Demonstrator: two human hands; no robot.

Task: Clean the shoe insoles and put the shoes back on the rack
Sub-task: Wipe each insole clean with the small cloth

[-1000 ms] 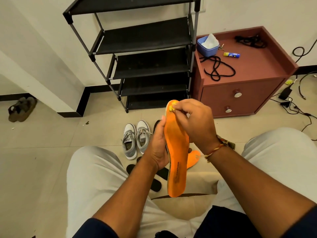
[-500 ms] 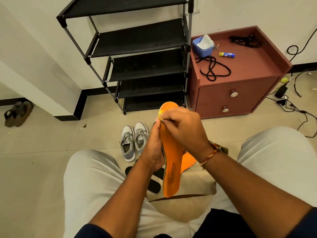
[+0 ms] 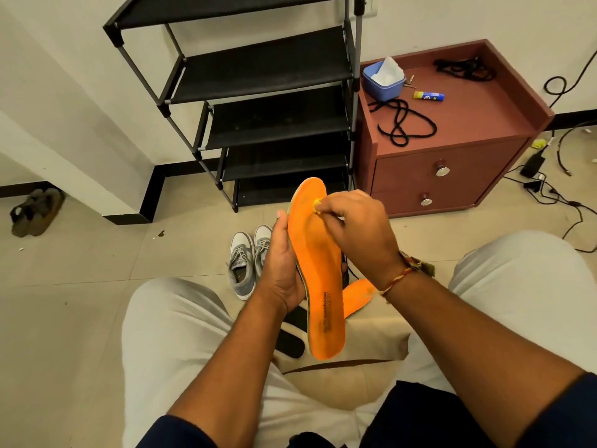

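Bright, even indoor light; only soft shadows lie under the rack (image 3: 258, 69). The wide lens bows the edges, stretching my knees (image 3: 523, 286). Detail looks slightly soft throughout.

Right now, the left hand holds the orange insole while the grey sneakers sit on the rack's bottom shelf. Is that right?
No. The head view shows the grey sneakers on the floor in front of the rack; the rest holds.
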